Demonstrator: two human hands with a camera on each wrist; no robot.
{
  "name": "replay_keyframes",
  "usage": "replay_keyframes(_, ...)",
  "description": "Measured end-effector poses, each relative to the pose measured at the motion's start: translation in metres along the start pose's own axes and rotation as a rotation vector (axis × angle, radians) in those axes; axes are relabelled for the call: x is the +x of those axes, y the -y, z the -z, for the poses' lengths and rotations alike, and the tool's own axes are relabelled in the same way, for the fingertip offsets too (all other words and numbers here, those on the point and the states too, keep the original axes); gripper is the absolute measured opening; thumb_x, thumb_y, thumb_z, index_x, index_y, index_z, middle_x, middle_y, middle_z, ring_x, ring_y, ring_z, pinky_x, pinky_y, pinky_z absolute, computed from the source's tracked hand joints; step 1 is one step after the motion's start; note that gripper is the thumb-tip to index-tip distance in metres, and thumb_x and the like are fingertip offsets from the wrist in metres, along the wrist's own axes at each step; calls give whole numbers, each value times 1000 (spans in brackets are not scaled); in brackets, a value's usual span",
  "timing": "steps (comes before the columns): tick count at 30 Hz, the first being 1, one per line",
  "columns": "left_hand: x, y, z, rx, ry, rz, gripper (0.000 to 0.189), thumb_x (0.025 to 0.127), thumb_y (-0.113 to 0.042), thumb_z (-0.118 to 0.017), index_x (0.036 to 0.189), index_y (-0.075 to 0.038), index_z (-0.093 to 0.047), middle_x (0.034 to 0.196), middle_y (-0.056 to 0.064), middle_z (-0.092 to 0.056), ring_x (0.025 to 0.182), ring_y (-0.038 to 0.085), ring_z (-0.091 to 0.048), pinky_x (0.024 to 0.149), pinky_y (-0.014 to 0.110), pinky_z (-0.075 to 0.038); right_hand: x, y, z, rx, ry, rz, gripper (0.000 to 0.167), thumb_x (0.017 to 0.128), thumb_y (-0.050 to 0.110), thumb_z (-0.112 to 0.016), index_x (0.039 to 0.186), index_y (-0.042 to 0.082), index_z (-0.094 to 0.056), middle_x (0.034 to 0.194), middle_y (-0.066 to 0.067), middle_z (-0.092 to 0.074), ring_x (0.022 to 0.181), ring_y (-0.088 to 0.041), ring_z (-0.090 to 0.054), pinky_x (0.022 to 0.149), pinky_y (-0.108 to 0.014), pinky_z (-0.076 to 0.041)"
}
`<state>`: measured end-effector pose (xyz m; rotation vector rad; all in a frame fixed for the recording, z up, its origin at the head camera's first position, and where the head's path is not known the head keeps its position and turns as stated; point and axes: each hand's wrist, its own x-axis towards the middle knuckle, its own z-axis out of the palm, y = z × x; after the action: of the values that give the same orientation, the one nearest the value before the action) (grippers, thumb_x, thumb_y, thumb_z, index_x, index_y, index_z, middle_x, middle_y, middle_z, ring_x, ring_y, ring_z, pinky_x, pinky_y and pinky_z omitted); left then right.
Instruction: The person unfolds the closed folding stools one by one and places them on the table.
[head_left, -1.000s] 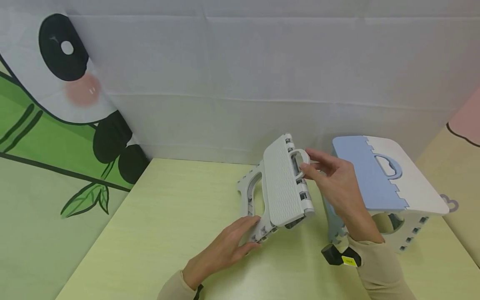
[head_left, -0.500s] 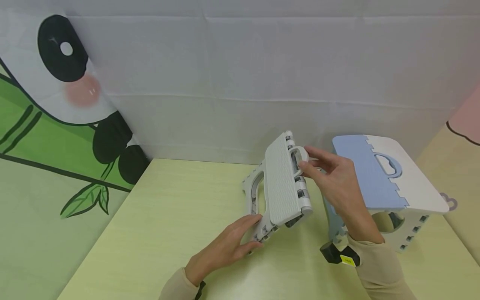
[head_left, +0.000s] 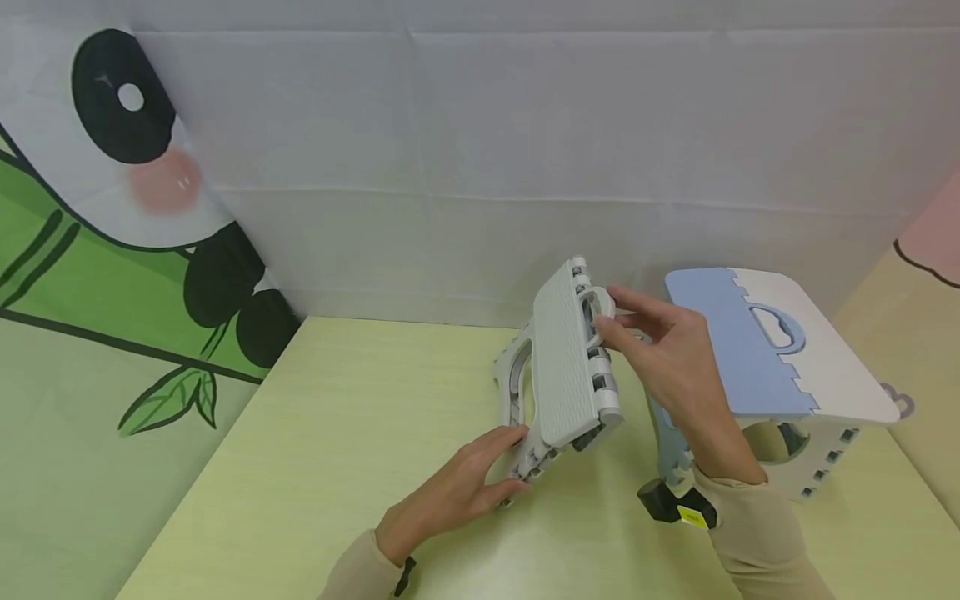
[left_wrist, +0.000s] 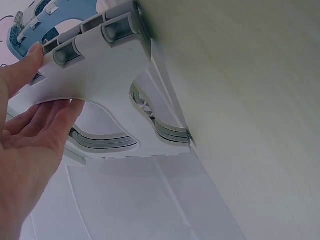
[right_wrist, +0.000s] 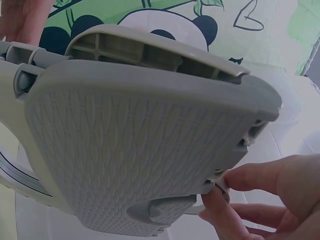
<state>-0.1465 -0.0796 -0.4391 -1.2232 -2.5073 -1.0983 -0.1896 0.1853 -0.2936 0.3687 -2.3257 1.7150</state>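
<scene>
A white folding step stool (head_left: 566, 367) is held tilted and partly folded at the middle of the table, its textured seat panel facing left. My right hand (head_left: 675, 358) pinches the looped carry handle (head_left: 602, 294) at the seat's hinge line with thumb and fingers. Low on the near side, my left hand (head_left: 461, 492) holds the leg panel. In the left wrist view, the fingers of that hand go into the cutout of the leg panel (left_wrist: 100, 75), and the thumb lies over its hinged edge. The right wrist view shows the two seat halves bent toward each other, with ribs (right_wrist: 145, 50) inside.
A blue and white folding stool (head_left: 727, 358) stands unfolded on the right of the table (head_left: 360, 408), close beside my right forearm. A pale cloth wall (head_left: 480, 167) closes off the back. A panda print (head_left: 123, 96) covers the left side.
The white stool's seat has folded a little narrower and turned more upright. My left hand has shifted slightly right with the leg panel. The right hand, still on the handle, has risen slightly.
</scene>
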Motion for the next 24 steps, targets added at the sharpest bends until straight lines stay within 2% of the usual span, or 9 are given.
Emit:
replay_keyframes(7,5,2,-2,-26,6,-16,64,92,-10,-78,145,4,-46,139,16,-58,127,24,-59,104,37,-51,0,1,-1,-8,-17,32,45,96,15,-74,139,4,-64,113,-21,-73,95,-1,-67,83,-15,-49)
replay_keyframes(15,9,2,-4,-47,14,-6,66,91,-8,-78,146,2,-45,137,14,-60,125,21,-59,102,39,-53,0,3,-2,-27,-32,31,46,96,18,-74,139,6,-64,119,-18,-73,96,0,-66,82,-15,-47)
replay_keyframes(24,10,5,-6,-59,6,-32,66,91,-8,-78,147,2,-44,136,14,-60,125,21,-60,102,41,-53,1,7,-4,-15,-42,43,45,96,17,-75,138,5,-64,114,-19,-74,94,2,-68,83,-16,-49)
